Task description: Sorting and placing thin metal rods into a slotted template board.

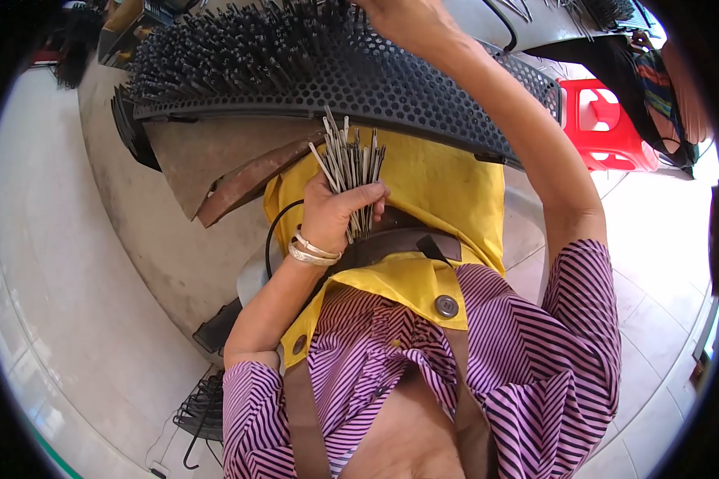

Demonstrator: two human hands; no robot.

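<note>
My left hand is closed around a bundle of thin metal rods in front of my yellow apron. The rods stand roughly upright, their silvery tips spread unevenly above my thumb. Beyond them lies a black perforated tray, its left part crowded with dark thin rods standing on end. My right arm stretches over the tray, and the right hand is at the top edge of the picture. Its fingers are cut off there, so whether it holds anything cannot be seen.
A red plastic stool stands to the right, with part of another person beside it. Below the tray at left is a rusty brown metal bar. A cardboard box sits behind the tray's left end. Dark wire items lie lower left.
</note>
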